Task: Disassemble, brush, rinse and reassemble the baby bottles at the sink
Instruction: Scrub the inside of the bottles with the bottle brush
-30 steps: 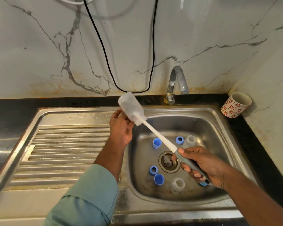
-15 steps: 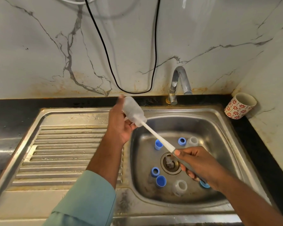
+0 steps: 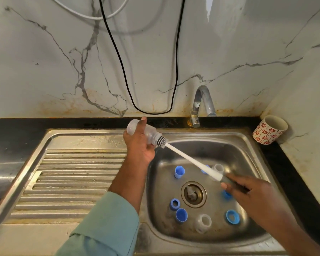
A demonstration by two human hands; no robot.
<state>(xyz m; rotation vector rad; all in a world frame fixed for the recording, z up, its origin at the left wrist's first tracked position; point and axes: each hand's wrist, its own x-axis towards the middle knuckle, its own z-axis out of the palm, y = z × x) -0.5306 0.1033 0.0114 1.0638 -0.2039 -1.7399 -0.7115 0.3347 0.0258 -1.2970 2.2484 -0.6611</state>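
My left hand (image 3: pixel 139 147) grips a clear baby bottle (image 3: pixel 151 133) above the sink's back left corner, its neck tilted down to the right. My right hand (image 3: pixel 248 193) holds the grey handle of a white bottle brush (image 3: pixel 190 160). The bristle head sits at the bottle's mouth, partly outside it. In the steel sink basin (image 3: pixel 248 156) lie loose parts: blue caps (image 3: pixel 179 171) (image 3: pixel 181 215), blue rings (image 3: pixel 175 204) (image 3: pixel 232 216) (image 3: pixel 226 195) and clear pieces (image 3: pixel 203 223) (image 3: pixel 218 168). They surround the drain (image 3: pixel 193 194).
A chrome tap (image 3: pixel 201 104) stands behind the basin. A red-flowered cup (image 3: pixel 269 130) sits on the dark counter at the right. The ribbed drainboard (image 3: pixel 72 178) stretches to the left. A black cable (image 3: pixel 151 112) hangs down the marble wall.
The brush has slid out of the bottle: its head was deep inside, now it is at the mouth. My right hand drew back to the right; the bottle tilted lower.
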